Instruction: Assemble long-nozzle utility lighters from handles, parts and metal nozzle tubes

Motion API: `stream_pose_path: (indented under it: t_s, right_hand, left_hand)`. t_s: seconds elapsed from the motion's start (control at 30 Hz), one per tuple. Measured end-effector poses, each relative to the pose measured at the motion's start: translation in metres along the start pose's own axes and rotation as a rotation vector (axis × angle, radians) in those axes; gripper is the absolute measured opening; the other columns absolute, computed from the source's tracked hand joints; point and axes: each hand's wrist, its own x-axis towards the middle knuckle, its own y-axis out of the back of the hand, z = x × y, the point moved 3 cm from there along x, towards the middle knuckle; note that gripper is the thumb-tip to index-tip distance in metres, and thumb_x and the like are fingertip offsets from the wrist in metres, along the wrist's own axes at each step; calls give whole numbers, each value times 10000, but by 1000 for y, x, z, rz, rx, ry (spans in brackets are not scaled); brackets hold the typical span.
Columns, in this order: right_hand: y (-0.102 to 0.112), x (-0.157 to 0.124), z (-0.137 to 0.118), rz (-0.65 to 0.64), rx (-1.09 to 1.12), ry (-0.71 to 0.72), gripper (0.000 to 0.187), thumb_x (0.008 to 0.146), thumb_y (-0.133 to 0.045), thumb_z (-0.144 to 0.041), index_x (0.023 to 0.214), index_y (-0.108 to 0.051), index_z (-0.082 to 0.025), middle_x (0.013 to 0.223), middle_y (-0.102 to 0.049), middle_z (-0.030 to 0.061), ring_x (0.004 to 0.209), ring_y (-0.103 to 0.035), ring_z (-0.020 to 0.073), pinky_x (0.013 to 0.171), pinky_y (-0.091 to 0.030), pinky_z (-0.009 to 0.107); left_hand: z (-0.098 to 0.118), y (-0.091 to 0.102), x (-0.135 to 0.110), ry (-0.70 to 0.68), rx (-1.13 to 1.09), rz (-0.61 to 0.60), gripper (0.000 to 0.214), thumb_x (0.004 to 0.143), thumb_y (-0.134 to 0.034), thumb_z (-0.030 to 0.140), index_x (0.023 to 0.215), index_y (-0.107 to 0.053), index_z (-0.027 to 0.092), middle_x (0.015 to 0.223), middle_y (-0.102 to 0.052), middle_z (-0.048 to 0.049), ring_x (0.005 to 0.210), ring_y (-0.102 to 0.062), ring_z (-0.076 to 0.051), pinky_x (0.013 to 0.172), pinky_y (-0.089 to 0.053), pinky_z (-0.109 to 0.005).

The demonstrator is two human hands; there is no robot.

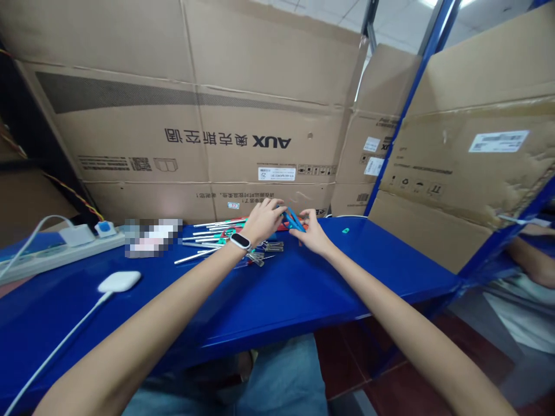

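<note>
My left hand [263, 221], with a watch band [240, 241] on its wrist, is closed at the left end of a long blue thing [295, 219], perhaps a pair of handles; its exact kind is too small to make out. From the right, my right hand [315, 234] pinches the same blue thing between thumb and fingers. Below and left of my left hand lies a pile of screwdrivers [203, 238] with silver shafts pointing left, some with red or green parts. Several clear-handled screwdrivers [273, 247] lie just under my left palm. Red handles show partly behind both hands.
A large cardboard sheet [243, 115] walls the table's back, another cardboard panel [433, 225] the right. A power strip [65, 254], a white charger [119, 282] with its cable, and a blurred-out item [151, 238] lie left. A small green piece [346, 230] sits right. Another person's arm [531, 254] shows far right.
</note>
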Motion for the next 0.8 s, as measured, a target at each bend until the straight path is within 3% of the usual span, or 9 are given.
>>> stream_pose_path:
  t_s: [0.07, 0.13, 0.2, 0.33, 0.43, 0.57, 0.7, 0.8]
  right_hand:
    - [12, 21, 15, 81, -157, -143, 551, 804, -618, -323, 1244, -298, -230, 910, -692, 27, 532, -623, 160, 550, -529, 305]
    - [20, 41, 22, 92, -438, -220, 461, 837, -597, -322, 1222, -366, -216, 962, -703, 73, 716, -691, 199, 652, -551, 320]
    - [21, 56, 24, 68, -526, -245, 351, 821, -621, -287, 1130, -473, -208, 1009, -708, 114, 878, -703, 242, 749, -548, 345]
    - [9, 72, 23, 32, -642, -265, 426, 743, -695, -236, 1139, -553, -166, 1238, -617, 193, 1094, -654, 293, 900, -504, 362]
    - [1, 73, 23, 21, -704, -290, 509, 737, -691, -204, 1220, -549, -133, 1313, -540, 233, 1147, -622, 312, 936, -481, 376]
    - [-2, 66, 20, 30, -765, -264, 559, 770, -683, -258, 1292, -524, -140, 1293, -536, 216, 1180, -582, 329, 949, -457, 408]
    - [-12, 54, 10, 8, -828, -98, 427, 890, -530, -284, 1302, -521, -176, 1326, -527, 174, 1250, -495, 310, 996, -407, 418]
    - [-36, 48, -1, -101, -859, 72, 342, 888, -516, -245, 1219, -591, -198, 1301, -571, 143, 1245, -471, 308, 1028, -356, 447]
  left_hand:
    - [2, -20, 11, 100, 3, -37, 446, 919, -504, 225, 1363, -520, 180, 1448, -476, -152, 1261, -466, -324, 982, -437, -472]
    - [3, -37, 15, 172, -28, -75, 479, 908, -532, 280, 1370, -492, 162, 1413, -480, -184, 1236, -490, -343, 972, -440, -488]
    - [3, -49, 12, 187, -38, -113, 429, 906, -524, 303, 1302, -534, 140, 1312, -533, -200, 1186, -520, -353, 964, -434, -505]
    - [-3, -57, -3, 137, -19, -171, 293, 879, -545, 335, 1102, -633, 166, 1193, -594, -163, 1145, -534, -338, 965, -429, -493]
    - [-9, -46, -20, 107, -21, -162, 254, 892, -523, 351, 1026, -647, 174, 1174, -606, -152, 1133, -532, -334, 937, -444, -485]
    - [-17, -21, -47, 78, -37, -135, 249, 931, -471, 364, 974, -637, 182, 1151, -613, -120, 1096, -551, -302, 949, -444, -468]
    - [-32, 2, -82, 69, -24, -120, 238, 949, -454, 357, 973, -627, 197, 1122, -618, -97, 1088, -558, -280, 954, -447, -447]
    - [-43, 16, -110, 113, -53, -121, 264, 958, -453, 391, 996, -622, 192, 1121, -609, -104, 1086, -567, -273, 956, -459, -431]
